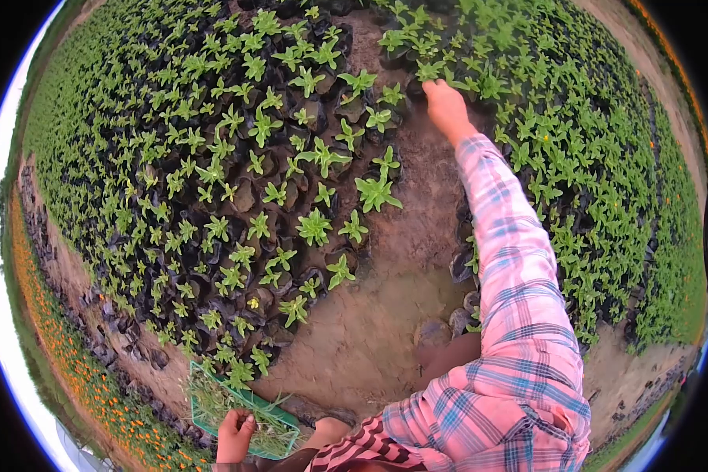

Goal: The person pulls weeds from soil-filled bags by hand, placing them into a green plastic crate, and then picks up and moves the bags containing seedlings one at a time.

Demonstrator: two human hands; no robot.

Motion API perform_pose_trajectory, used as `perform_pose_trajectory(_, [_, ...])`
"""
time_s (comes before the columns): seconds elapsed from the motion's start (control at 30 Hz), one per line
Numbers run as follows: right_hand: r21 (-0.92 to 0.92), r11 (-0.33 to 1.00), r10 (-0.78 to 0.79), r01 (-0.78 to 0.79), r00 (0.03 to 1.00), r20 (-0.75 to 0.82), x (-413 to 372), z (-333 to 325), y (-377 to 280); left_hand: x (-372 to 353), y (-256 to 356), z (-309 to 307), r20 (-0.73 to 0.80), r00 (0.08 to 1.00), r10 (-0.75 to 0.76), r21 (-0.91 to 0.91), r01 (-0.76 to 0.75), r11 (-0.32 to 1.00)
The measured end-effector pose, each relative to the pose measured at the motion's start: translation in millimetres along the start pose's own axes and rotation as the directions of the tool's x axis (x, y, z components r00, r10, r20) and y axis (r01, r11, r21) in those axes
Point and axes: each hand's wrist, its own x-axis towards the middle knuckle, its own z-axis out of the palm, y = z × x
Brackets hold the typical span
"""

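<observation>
The right hand [447, 110] reaches out at one o'clock, its fingertips at the near edge of a leafy seedling [429, 72], which stands at twelve to one o'clock among the bagged rows; the fingers look drawn together, but leaves hide whether they are clamped on anything. At seven o'clock the left hand [236, 434] is over a green plastic crate [293, 436] filled with loose, thin green stems [212, 403]; its thumb and fingers lie close, and whether they pinch a stem I cannot tell. With the arm at such a stretch, a hasty tug could snap a soft shoot or tip its bag. The plaid sleeve [515, 259] could snag the foliage at two o'clock, and the wet, muddy path [385, 315] towards six o'clock could cause a slip that topples neighbouring plants.
</observation>
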Motion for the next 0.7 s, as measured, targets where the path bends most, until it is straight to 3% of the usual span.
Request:
perform_pose_trajectory(0.13, [0.113,0.993,-0.036,0.035,0.999,0.009,-36.5,-46.0,-2.6,-1.5,3.9,2.5,0.006,1.000,0.014,-0.046,-0.014,0.999])
perform_pose_trajectory(0.27, [0.144,0.969,-0.213,0.201,0.975,0.071,-67.4,-81.0,3.7,2.1,1.9,6.5,0.074,0.997,0.008,0.045,-0.011,0.999])
perform_pose_trajectory(0.37, [0.115,0.891,-0.455,0.440,0.867,0.206,-80.5,-98.0,-5.7,6.0,8.9,10.2,0.092,0.996,0.014,0.061,-0.020,0.998])
perform_pose_trajectory(0.47, [0.232,0.839,-0.544,0.492,0.766,0.343,-98.3,-78.4,-6.0,13.2,20.1,20.7,0.127,0.992,0.024,-0.003,-0.024,1.000])
perform_pose_trajectory(0.53, [0.333,0.872,-0.472,0.357,0.792,0.386,-108.9,-83.9,-12.9,22.0,28.2,29.6,0.151,0.988,0.021,-0.060,-0.012,0.998])
perform_pose_trajectory(0.57, [0.461,0.860,-0.382,0.218,0.874,0.301,-110.8,-87.7,-15.6,25.9,31.3,35.4,0.182,0.982,0.044,-0.033,-0.039,0.999])
perform_pose_trajectory(0.6, [0.462,0.859,-0.386,0.221,0.872,0.300,-105.0,-85.5,-14.2,30.7,31.0,40.7,0.215,0.975,0.062,-0.007,-0.062,0.998])
perform_pose_trajectory(0.63, [0.499,0.850,-0.280,0.169,0.947,0.157,-96.4,-82.2,-9.6,43.6,20.2,47.2,0.221,0.961,0.167,0.109,-0.195,0.975])
perform_pose_trajectory(0.67, [0.539,0.833,-0.155,0.122,0.988,0.015,-87.6,-79.6,-4.3,50.7,9.7,53.4,0.226,0.960,0.167,0.107,-0.195,0.975])
perform_pose_trajectory(0.7, [0.478,0.876,-0.080,0.065,0.997,0.010,-70.7,-82.7,-5.3,57.7,26.7,67.4,0.244,0.942,0.230,0.175,-0.277,0.945])
